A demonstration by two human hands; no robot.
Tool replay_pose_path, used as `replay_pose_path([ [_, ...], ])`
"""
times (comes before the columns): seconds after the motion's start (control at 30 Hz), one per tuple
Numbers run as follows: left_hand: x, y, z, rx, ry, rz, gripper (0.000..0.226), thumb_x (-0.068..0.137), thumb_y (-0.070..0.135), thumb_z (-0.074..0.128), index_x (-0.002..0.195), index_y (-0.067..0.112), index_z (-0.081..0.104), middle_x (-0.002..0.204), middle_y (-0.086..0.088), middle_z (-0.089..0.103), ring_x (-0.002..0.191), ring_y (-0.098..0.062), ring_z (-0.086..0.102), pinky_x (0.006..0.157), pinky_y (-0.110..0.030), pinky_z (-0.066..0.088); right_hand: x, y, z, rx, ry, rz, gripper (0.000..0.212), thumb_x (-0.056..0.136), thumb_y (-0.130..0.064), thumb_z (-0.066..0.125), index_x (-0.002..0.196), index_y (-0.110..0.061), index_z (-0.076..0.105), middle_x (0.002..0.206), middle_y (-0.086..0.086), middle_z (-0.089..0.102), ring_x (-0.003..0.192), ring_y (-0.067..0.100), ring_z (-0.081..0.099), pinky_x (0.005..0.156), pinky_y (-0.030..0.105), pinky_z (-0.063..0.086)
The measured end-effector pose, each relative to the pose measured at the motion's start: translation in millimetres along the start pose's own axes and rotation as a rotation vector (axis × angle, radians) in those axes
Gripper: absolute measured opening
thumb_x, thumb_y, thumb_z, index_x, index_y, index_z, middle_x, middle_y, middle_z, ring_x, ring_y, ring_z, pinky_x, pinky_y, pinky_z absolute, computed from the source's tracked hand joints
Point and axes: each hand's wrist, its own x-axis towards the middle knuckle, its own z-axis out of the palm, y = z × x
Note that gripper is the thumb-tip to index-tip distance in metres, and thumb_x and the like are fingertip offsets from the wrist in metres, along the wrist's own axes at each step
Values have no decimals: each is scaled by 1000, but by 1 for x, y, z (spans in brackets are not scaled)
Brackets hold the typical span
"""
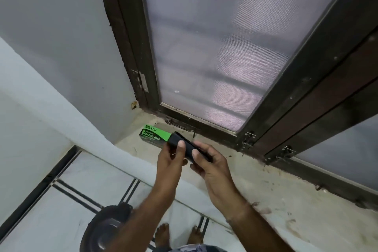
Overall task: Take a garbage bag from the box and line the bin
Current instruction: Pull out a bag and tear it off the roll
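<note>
A green and black box [152, 135] printed "GARBAGE BAGS" lies on the window sill [266, 194] near its left corner. Just in front of the box, both my hands hold a black roll of garbage bags [188, 149] above the sill. My left hand [170, 155] grips the roll's left end, thumb on top. My right hand [210, 161] holds its right end, thumb pressed on the upper side. Down on the floor at the bottom left stands a dark round bin [106, 229], partly hidden by my left forearm.
A dark-framed window with a mesh screen [214, 47] rises behind the sill, latches along its lower frame. A white wall [51, 47] closes the left side. Bare feet [178, 235] stand on the white tiled floor beside the bin.
</note>
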Motion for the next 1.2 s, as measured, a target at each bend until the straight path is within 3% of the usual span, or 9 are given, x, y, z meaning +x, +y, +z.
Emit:
replay_pose_path([
  [0.1, -5, 5, 0, -57, -32, 18, 36, 102, 37, 61, 127, 13, 67, 116, -9, 78, 112, -27, 74, 103, -51, 57, -8, -2, 5, -75, 0, -14, 24, 95, -22, 73, 119, -19, 75, 114, 8, 78, 108, 21, 72, 87, 34, 56],
  [0.27, -17, -3, -7, -12, -247, -65, 39, 104, 36, 58, 135, 12, 65, 123, -13, 76, 121, -31, 69, 106, -47, 55, -17, -8, 0, 1, 41, -45, 36, 94, -24, 74, 97, 9, 60, 89, 18, 68, 83, 23, 65, 70, 32, 58],
  [0.33, -24, -6, -7, -21, -280, -98, 41, 106, 36, 51, 137, 12, 64, 124, -13, 75, 122, -30, 68, 102, -42, 57, -19, -9, 0, -7, 57, -44, 34, 97, -25, 72, 89, 4, 56, 80, 17, 63, 73, 21, 60, 61, 31, 55],
  [0.5, -50, -7, 7, -215, -138, -222, 52, 97, 52, 55, 135, 17, 63, 125, -14, 74, 118, -30, 71, 88, -42, 62, -25, 1, 8, -43, 112, 1, 31, 101, -28, 67, 94, 2, 62, 73, 7, 64, 66, 13, 59, 57, 23, 52],
  [0.67, -59, -9, -7, -293, -18, -332, 48, 95, 45, 68, 125, 8, 68, 117, -20, 77, 108, -35, 75, 84, -43, 63, -25, 14, 12, -93, 193, 33, 18, 106, -22, 60, 92, -10, 60, 77, 2, 64, 69, 12, 59, 59, 21, 52],
  [0.83, -65, -13, -24, -372, -22, -404, 66, 88, 59, 67, 131, 10, 69, 125, -18, 75, 119, -39, 70, 107, -58, 51, -29, 13, 21, -76, 215, 34, 31, 113, -20, 43, 94, -15, 67, 77, 2, 65, 69, 16, 60, 58, 23, 52],
  [1.03, -70, -8, -51, -360, -68, -296, 55, 92, 52, 60, 121, 7, 67, 111, -18, 78, 95, -29, 77, 69, -35, 61, -43, 22, 31, -524, -27, -114, 40, 78, -57, 78, 95, -21, 79, 91, -5, 80, 88, 13, 75, 86, 38, 61],
  [1.1, -72, -5, -61, -352, -73, -267, 56, 92, 52, 60, 123, 6, 67, 114, -20, 77, 99, -32, 77, 71, -36, 62, -46, 29, 38, -627, 16, -173, 36, 78, -56, 73, 83, -20, 76, 76, -4, 76, 75, 13, 70, 77, 45, 58],
  [1.2, -73, -3, -77, -363, -93, -249, 58, 95, 54, 56, 126, 7, 69, 115, -23, 77, 94, -35, 76, 66, -37, 61, -49, 35, 48, -512, 68, -167, 37, 94, -48, 66, 81, -13, 64, 70, 0, 63, 67, 16, 57, 61, 32, 46],
])
